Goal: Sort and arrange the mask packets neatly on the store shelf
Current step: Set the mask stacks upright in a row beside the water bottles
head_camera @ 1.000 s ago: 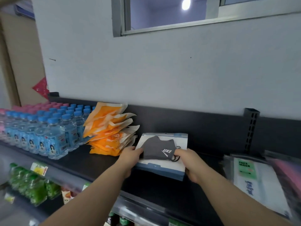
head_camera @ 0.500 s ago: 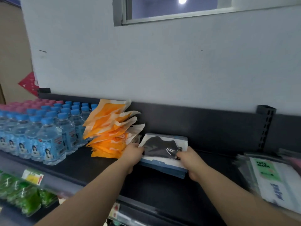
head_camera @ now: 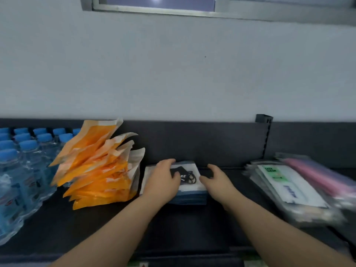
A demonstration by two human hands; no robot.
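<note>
- Left hand (head_camera: pixel 163 182) lay palm down on top of a stack of mask packets (head_camera: pixel 192 191), fingers spread and nearly straight, pressing on it rather than gripping.
- Left thumb rested on the black mask (head_camera: pixel 187 175) showing through the top packet.
- Right hand (head_camera: pixel 216 182) sat at the stack's right edge, fingers loosely extended and holding nothing. The thumb looked to touch the stack's side, though I could not be certain.
- The stack, white packets with blue lower borders, lay flat on the dark shelf (head_camera: pixel 183 228), close to the shelf's back panel (head_camera: pixel 192 143) and roughly at the middle of the shelf.
- Just left of the stack stood a fanned, untidy bunch of orange packets (head_camera: pixel 96 166), tilted and leaning toward the right, with its nearest edge beside the left wrist.
- Further left, rows of water bottles (head_camera: pixel 23 170) with blue caps, packed close together, touched the orange bunch.
- To the right, apart from the right hand, lay a slanted pile of clear-bagged packets (head_camera: pixel 289 189); the top one was white with a green label. It was blurred, so the print was unreadable.
- Pink packets (head_camera: pixel 316 176) lay alongside that pile, at its far right.
- A slotted upright post (head_camera: pixel 266 135) rose from the back panel between the stack and the right-hand pile.
- Above was a pale wall (head_camera: pixel 173 74), with a window frame (head_camera: pixel 154 8) at the top.
</note>
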